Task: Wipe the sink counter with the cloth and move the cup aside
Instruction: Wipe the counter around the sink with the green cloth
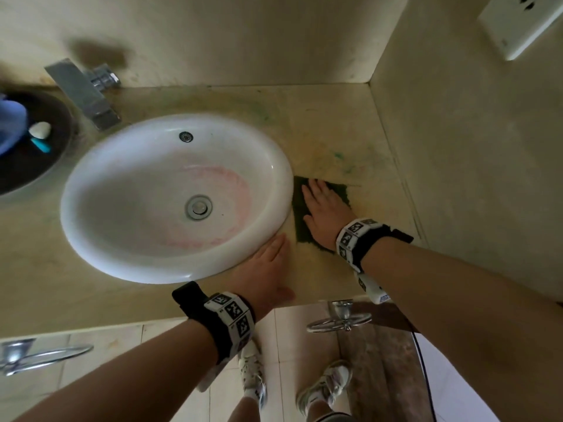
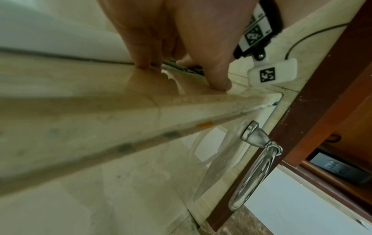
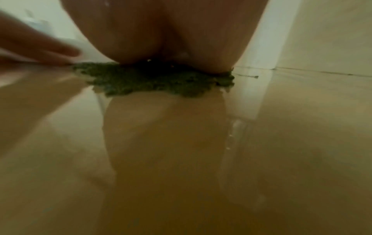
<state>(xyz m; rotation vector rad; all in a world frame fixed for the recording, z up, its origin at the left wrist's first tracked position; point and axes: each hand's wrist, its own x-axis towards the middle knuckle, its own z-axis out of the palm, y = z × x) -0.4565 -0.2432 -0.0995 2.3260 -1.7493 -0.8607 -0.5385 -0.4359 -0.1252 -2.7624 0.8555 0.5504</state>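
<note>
A dark green cloth (image 1: 301, 231) lies flat on the beige counter (image 1: 350, 141), just right of the white basin (image 1: 170, 196). My right hand (image 1: 323, 205) presses on it with straight, spread fingers. In the right wrist view the palm (image 3: 161, 31) covers most of the cloth (image 3: 157, 81). My left hand (image 1: 268, 269) rests flat on the counter's front edge beside the basin rim, holding nothing. In the left wrist view its fingertips (image 2: 142, 63) touch the counter. A blue cup-like object (image 1: 9, 123) stands at the far left on a dark round tray (image 1: 54, 166), half out of view.
A metal faucet (image 1: 85, 92) stands behind the basin on the left. A white soap (image 1: 39, 129) lies on the dark tray. Walls close the counter at the back and right, with an outlet (image 1: 518, 22) on the right wall. Chrome towel rings (image 2: 255, 167) hang below the front edge.
</note>
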